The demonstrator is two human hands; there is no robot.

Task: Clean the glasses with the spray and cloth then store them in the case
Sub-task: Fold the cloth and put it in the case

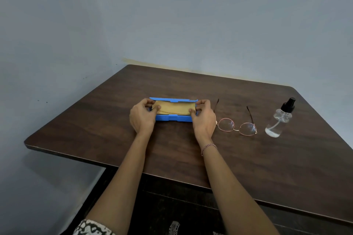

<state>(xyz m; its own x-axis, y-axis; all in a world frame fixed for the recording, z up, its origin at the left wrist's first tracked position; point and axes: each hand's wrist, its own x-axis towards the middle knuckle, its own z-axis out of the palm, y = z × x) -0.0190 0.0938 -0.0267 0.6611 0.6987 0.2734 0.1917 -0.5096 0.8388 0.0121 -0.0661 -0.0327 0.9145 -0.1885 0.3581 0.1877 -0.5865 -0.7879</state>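
A blue glasses case (172,118) lies open in the middle of the dark wooden table (95,129), with a folded tan cloth (173,109) inside it. My left hand (142,117) grips the case's left end, fingers curled over the rim and onto the cloth. At the case's right end my right hand (203,118) grips it the same way. Round, thin-rimmed glasses (236,127) lie to the right of the case with their arms unfolded and pointing away. Further right stands a clear spray bottle (279,120) with a black nozzle.
The table sits in a corner against pale grey walls. Its near edge runs diagonally from lower left to far right. A beaded bracelet (208,148) is on my right wrist.
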